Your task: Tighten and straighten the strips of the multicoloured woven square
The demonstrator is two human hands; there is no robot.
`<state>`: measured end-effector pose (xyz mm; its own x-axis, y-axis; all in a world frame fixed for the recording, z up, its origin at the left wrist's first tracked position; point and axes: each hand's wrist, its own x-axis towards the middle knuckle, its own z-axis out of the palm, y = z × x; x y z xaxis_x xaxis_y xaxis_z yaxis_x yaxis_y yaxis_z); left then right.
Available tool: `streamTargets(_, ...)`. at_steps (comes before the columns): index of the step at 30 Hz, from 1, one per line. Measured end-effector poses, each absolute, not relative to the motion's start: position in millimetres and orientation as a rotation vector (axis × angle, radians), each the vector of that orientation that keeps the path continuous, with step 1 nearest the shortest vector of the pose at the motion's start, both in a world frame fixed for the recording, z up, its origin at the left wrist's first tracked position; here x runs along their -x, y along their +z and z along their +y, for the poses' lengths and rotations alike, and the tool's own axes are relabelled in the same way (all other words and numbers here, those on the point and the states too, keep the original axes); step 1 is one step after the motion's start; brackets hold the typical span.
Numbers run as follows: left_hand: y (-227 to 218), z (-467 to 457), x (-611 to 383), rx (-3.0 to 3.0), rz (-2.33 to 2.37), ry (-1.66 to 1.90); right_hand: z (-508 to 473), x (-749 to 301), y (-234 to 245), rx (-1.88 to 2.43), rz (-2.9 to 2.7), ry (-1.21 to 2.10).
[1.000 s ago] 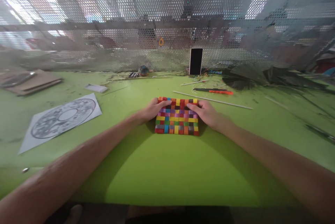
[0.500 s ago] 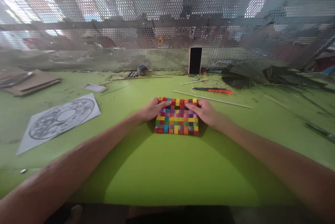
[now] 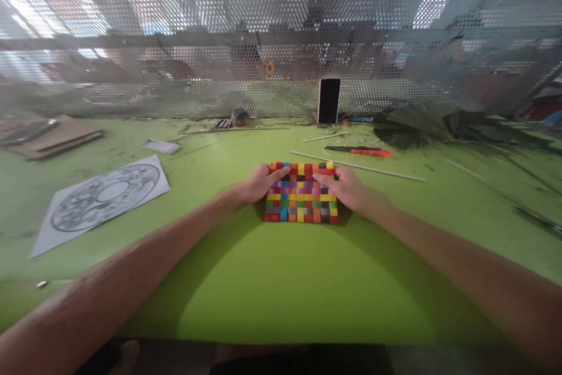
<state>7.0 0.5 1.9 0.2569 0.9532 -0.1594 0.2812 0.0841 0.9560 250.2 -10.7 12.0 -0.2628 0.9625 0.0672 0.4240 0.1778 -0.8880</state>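
A small rectangular woven mat (image 3: 301, 198) of many-coloured strips is held above the front half of the green table. My left hand (image 3: 260, 182) grips its upper left corner, thumb lying on the face. At the upper right corner my right hand (image 3: 345, 186) pinches it the same way, thumb pointing inward. The other fingers are mostly hidden behind the mat. Red, yellow, purple, green, blue, orange and dark squares form its checked pattern.
Beyond the mat lie a thin pale stick (image 3: 360, 165) and an orange-handled cutter (image 3: 371, 152). A phone-like device (image 3: 329, 101) leans against the perforated screen. Dark dried leaves (image 3: 415, 126) lie right; a printed sheet (image 3: 108, 196), a small white tray (image 3: 160, 146) and cardboard (image 3: 65, 135) lie left.
The mat and both hands have shifted very slightly to the right, and the mat's tilt has changed a little. The grip at both corners stays the same.
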Motion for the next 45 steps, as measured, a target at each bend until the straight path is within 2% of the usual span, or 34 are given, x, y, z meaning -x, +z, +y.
streamTargets(25,4.4,-1.4,-6.7,-1.501,1.272,0.733,-14.3,-249.6,17.7,1.373,-1.743,1.102)
streamTargets(35,6.7,-1.2,-10.6,-1.506,1.259,0.745,-13.0,-249.8,13.4,1.256,-1.691,1.197)
streamTargets(45,6.7,-1.6,-10.7,-1.475,1.213,0.78,-14.3,-249.5,16.7,1.285,-1.728,1.142)
